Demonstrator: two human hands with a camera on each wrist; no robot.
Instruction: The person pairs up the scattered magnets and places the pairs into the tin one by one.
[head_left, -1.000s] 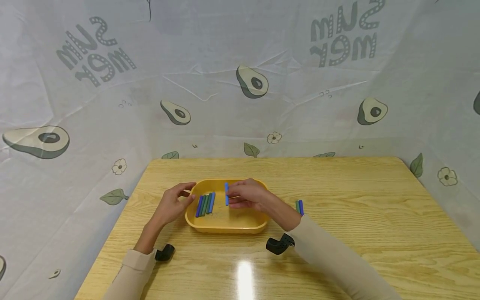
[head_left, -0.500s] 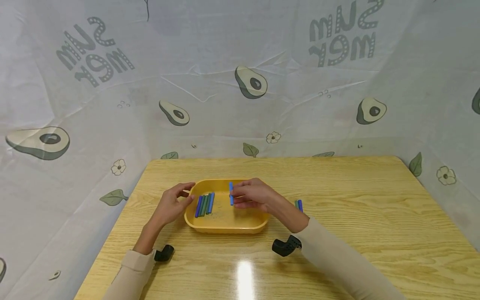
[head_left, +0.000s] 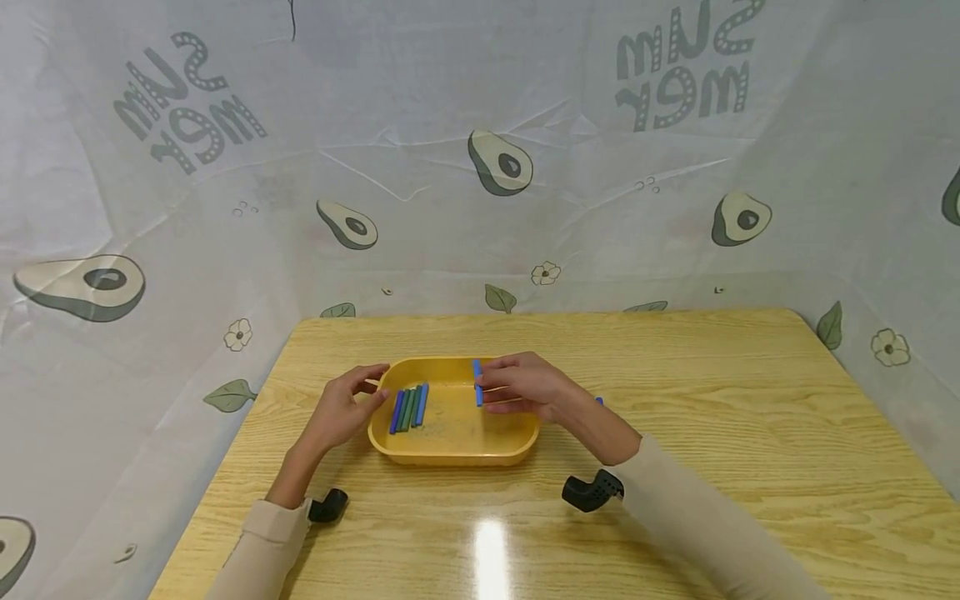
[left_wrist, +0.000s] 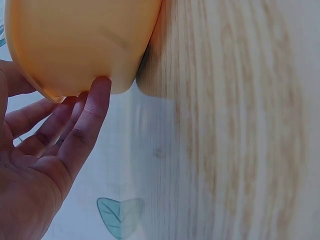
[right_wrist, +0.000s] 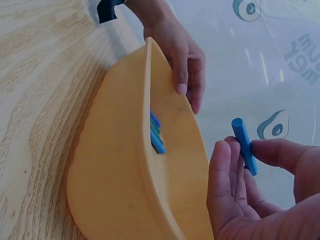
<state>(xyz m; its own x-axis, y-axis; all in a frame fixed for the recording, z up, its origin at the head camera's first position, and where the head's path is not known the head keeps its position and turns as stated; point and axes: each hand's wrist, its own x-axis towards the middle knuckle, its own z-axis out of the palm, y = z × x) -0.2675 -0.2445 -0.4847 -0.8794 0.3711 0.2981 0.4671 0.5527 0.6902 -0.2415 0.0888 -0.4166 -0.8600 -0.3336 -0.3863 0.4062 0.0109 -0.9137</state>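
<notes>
The right hand (head_left: 528, 383) partly hides its pinched blue stick (right_wrist: 243, 142).

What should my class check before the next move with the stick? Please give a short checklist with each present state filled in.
1. Right hand pinches the light blue stick: ok.
2. Left hand touches the left end of the yellow tray: ok.
3. Bare space in the tray beside the row of sticks: ok.
4. No stick lying outside the tray: not ok; a blue stick tip shows beyond the right forearm.
5. No more sticks hidden behind that forearm: cannot tell.
</notes>
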